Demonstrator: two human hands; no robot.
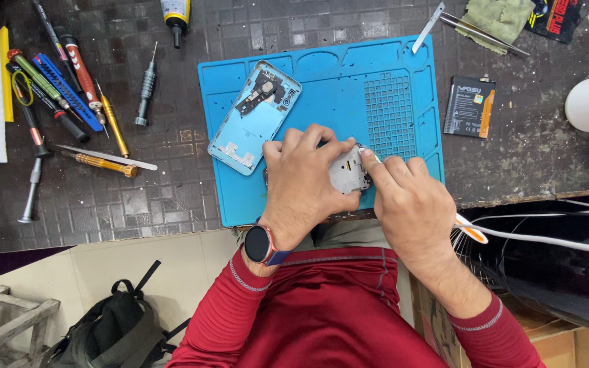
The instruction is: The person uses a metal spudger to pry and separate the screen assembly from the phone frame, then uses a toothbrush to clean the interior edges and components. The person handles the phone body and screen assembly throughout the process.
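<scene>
My left hand [306, 178] presses down on an opened phone body [349, 172] that lies on a blue work mat [376, 75]. The fingers cover most of its left side. My right hand [410, 204] touches the phone's right edge with thumb and forefinger pinched at a small part I cannot make out. A light blue phone back cover [250, 119] lies inner side up on the mat, just left of my left hand. A watch sits on my left wrist.
Several screwdrivers [69, 88] and a metal pry tool [107, 158] lie left of the mat. A black phone battery [470, 107] rests to the right, tweezers [475, 31] and a green cloth [499, 17] behind. A glue tube [176, 13] lies at the back. White cables [547, 235] run right.
</scene>
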